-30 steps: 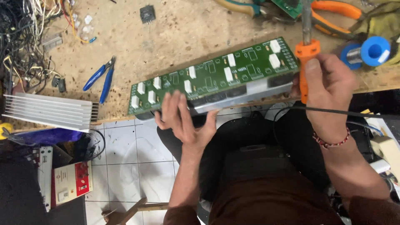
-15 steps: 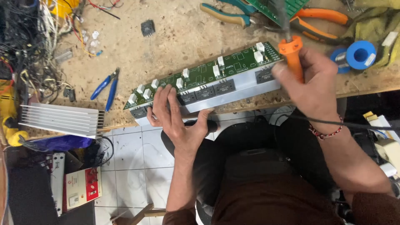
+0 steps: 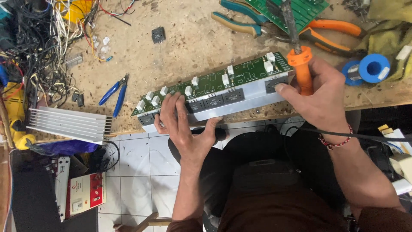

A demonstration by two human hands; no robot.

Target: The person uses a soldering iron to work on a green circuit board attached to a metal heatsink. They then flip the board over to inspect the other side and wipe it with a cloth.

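A person's left hand [image 3: 182,126] pressed spread fingers [image 3: 169,109] flat on the long green circuit board [image 3: 214,83] at the table's [image 3: 193,38] near edge, gripping nothing. At the board's right end, the right hand [image 3: 317,94] clenched an orange-handled soldering iron [image 3: 300,64].

Left hand [image 3: 184,124]: palm down, fingers spread and pointing away from the body, thumb splayed out to the right; forearm runs nearly straight up from the bottom of the view, wrist straight. Right hand [image 3: 319,96]: closed in a fist-like grip, thumb extended leftward, knuckles up; a beaded red band sits on the wrist. Right forearm enters from the lower right corner at a diagonal. Both arms bare; hands well apart.
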